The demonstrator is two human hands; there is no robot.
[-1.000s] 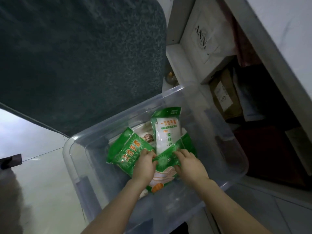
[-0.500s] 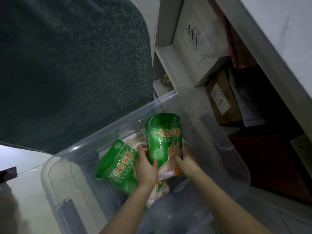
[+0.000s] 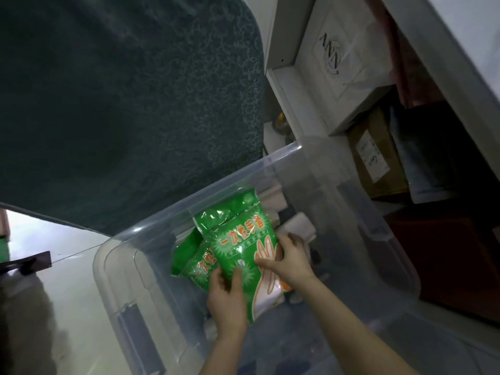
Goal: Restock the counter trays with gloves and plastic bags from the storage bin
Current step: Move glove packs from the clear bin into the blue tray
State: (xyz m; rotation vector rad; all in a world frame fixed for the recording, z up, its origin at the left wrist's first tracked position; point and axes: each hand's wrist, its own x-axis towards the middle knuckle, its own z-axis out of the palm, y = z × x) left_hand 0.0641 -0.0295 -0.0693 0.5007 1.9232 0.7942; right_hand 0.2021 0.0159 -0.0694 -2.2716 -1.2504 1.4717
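A clear plastic storage bin (image 3: 127, 269) fills the lower middle of the view. Inside it I hold a stack of green glove packs (image 3: 240, 239) with orange lettering and a hand picture, tilted up off the bin floor. My left hand (image 3: 226, 301) grips the stack's lower edge, thumb on the front pack. My right hand (image 3: 288, 262) clasps the right side of the top pack. White rolled or folded items (image 3: 297, 226) lie in the bin behind the packs.
A dark green patterned surface (image 3: 121, 104) overhangs the bin on the left. To the right are white shelves (image 3: 286, 85) with a white box (image 3: 338, 63), a brown carton (image 3: 376, 155) and dark items. Pale floor (image 3: 54, 280) lies lower left.
Both hands gathered the green packs together and lifted them upright from lying flat. The stack now sits higher and more to the right in the bin.
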